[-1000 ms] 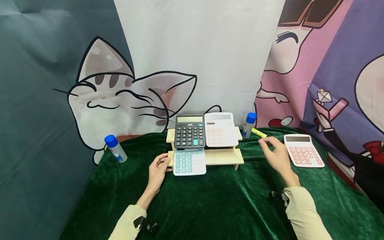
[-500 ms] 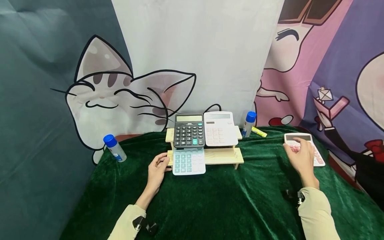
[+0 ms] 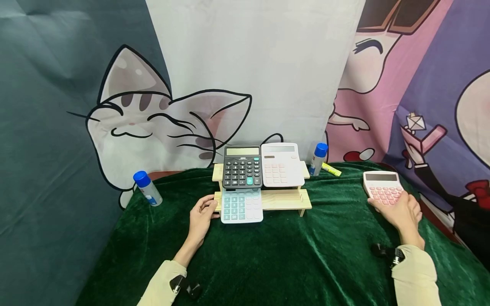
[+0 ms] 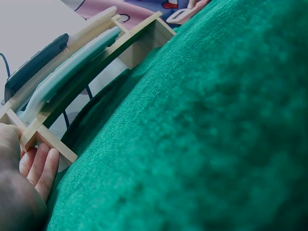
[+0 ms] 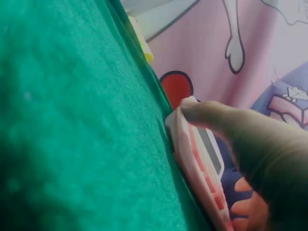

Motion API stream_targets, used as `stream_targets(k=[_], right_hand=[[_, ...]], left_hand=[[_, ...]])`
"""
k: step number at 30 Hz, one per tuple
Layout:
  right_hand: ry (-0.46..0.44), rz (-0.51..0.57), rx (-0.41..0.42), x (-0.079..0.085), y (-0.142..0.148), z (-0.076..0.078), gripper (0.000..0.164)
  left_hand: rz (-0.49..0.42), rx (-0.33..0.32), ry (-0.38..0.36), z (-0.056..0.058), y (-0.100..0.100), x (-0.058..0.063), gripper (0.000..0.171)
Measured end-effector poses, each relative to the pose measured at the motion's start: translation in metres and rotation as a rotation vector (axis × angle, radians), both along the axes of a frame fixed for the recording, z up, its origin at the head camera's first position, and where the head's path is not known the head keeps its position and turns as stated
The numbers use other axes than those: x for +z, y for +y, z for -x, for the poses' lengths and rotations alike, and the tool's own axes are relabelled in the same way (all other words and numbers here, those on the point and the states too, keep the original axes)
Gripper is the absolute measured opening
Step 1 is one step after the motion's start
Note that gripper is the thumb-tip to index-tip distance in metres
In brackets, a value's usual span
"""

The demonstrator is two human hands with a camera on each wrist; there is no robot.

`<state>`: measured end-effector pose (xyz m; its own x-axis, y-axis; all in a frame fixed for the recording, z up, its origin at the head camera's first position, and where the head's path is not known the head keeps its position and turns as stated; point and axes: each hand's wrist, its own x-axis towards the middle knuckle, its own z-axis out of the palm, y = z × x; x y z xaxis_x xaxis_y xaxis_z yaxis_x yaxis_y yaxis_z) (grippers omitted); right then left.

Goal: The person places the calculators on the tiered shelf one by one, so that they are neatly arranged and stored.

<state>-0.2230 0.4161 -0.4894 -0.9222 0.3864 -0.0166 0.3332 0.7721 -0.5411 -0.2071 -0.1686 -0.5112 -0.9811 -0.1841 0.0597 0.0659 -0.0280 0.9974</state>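
Observation:
My left hand (image 3: 201,216) holds the left end of a two-tier wooden stand (image 3: 283,199); in the left wrist view its fingers (image 4: 44,168) curl around the end piece. A black calculator (image 3: 242,168) and a white calculator with pale pink keys (image 3: 282,165) lean side by side on the upper tier. On the lower tier's left part rests a light blue calculator (image 3: 242,208). At the far right, my right hand (image 3: 403,216) grips a pink-keyed calculator (image 3: 383,187) by its near end, thumb on the left edge and fingers along the right, which cover its lower keys.
A blue-capped glue bottle (image 3: 147,189) tilts at the left, and another blue-capped bottle (image 3: 317,159) stands right of the stand, beside a small yellow tube (image 3: 331,169). Green velvet cloth (image 3: 291,263) covers the table, with a printed cartoon curtain (image 3: 260,63) behind.
My right hand has moved right and down, across to the pink-keyed calculator, and now grips its near end. That calculator's near end looks slightly raised. The left hand stays at the stand.

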Motion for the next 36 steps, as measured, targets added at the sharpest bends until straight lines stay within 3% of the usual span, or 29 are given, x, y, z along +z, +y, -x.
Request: stream_targets(k=[8, 21, 28, 36], right_hand=[[-0.128, -0.052, -0.025, -0.0023, 0.0072, 0.0, 0.136], [-0.188, -0.093, -0.032, 0.0025, 0.0042, -0.0014, 0.141], [-0.115, -0.106, -0.045, -0.0003, 0.0044, -0.0027, 0.129], [-0.004, -0.046, -0.086, -0.0005, 0.0003, 0.0, 0.117]], left_hand=[[-0.001, 0.008, 0.009, 0.0013, 0.0004, -0.001, 0.036], [-0.002, 0.01, 0.014, 0.0015, 0.0006, -0.0023, 0.036], [-0.008, -0.001, 0.003, 0.0015, 0.0004, -0.0006, 0.036], [-0.004, -0.001, -0.006, 0.0002, 0.0002, 0.0008, 0.038]])
